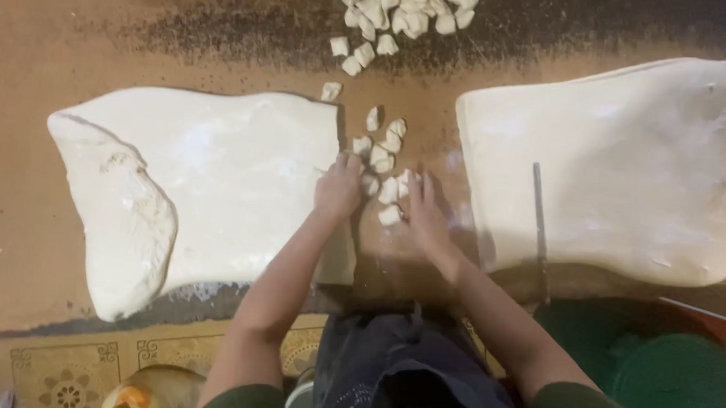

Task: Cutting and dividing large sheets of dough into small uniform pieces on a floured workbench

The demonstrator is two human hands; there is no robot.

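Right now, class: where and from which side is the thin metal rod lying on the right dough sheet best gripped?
Probably pinch the metal rod at its near lower end, coming from the sheet's near edge. It lies flat and narrow on the right dough sheet, so fingertips across its width suit. The right hand is closest.

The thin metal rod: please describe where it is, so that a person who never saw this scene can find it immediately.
Look at the large flat sheet of dough on the right of the brown work surface. The thin metal rod lies on its lower left part, running almost straight toward the person. It is the only dark, straight, narrow thing there; everything near it is pale, soft dough.
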